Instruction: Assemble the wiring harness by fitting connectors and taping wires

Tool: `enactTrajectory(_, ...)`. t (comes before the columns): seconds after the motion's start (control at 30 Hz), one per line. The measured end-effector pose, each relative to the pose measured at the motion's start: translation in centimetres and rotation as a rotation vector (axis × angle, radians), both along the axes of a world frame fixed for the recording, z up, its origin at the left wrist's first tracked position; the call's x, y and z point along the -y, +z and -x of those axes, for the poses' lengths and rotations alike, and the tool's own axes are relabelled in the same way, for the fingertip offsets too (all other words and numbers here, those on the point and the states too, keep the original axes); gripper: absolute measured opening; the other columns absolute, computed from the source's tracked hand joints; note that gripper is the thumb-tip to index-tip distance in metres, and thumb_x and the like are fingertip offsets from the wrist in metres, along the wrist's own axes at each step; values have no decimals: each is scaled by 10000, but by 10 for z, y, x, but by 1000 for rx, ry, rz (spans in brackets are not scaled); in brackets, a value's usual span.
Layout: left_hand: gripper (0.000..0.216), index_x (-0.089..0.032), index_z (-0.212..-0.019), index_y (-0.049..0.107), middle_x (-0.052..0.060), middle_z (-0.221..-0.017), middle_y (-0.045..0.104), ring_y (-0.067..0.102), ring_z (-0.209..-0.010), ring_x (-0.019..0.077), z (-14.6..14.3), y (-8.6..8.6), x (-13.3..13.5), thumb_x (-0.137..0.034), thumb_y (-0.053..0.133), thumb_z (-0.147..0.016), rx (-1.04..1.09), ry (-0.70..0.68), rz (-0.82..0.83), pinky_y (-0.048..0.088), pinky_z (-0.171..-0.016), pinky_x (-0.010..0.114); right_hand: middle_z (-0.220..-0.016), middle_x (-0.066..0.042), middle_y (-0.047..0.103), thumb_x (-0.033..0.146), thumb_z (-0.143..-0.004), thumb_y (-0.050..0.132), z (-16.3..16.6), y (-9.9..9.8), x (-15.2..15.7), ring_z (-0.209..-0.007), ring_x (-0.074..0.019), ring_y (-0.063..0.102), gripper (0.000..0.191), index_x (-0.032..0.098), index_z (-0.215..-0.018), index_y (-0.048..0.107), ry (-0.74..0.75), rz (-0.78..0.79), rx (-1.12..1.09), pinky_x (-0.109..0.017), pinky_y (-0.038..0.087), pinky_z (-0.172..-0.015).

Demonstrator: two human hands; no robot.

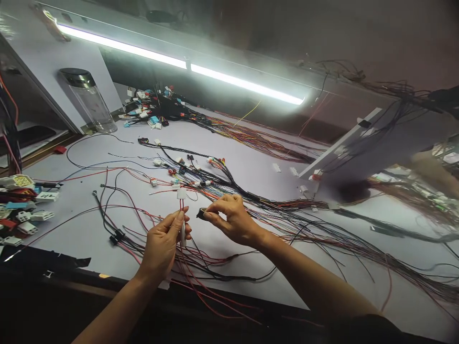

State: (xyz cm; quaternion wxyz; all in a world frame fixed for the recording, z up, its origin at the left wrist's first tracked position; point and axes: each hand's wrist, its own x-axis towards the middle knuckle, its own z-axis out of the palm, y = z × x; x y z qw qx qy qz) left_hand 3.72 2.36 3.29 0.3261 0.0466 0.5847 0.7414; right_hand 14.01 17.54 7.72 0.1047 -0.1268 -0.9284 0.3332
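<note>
My left hand point(165, 239) is closed around red wires just below a white connector point(181, 193), which points up and away from me. A white strip-like piece point(183, 234) also lies along the wires within these fingers. To the right, my right hand point(229, 217) pinches a small black roll that looks like tape point(202, 213) between thumb and fingers. A short gap separates the roll from the wires. Below my left hand, the red wires point(201, 296) hang over the front edge of the table.
A bundled wire harness point(229, 179) with several connectors crosses the table point(118, 239). More wires point(258, 138) and connectors are heaped at the back. A glass bottle point(91, 105) stands at the left rear, near a pile of connectors point(27, 210). A light tube point(247, 83) hangs overhead.
</note>
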Motion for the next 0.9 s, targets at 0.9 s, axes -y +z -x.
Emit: enactTrajectory(0.9,401,-167,-900,752,84,-1028,656,544,-713,133,1,7,0,-455,812,-627,33,-64,12,533,-555,252,-640,31,484,606,-836,555,6,-20,-2,-609,-95,447,471,166,-672,530,-19,919,-27,-239,392,-620)
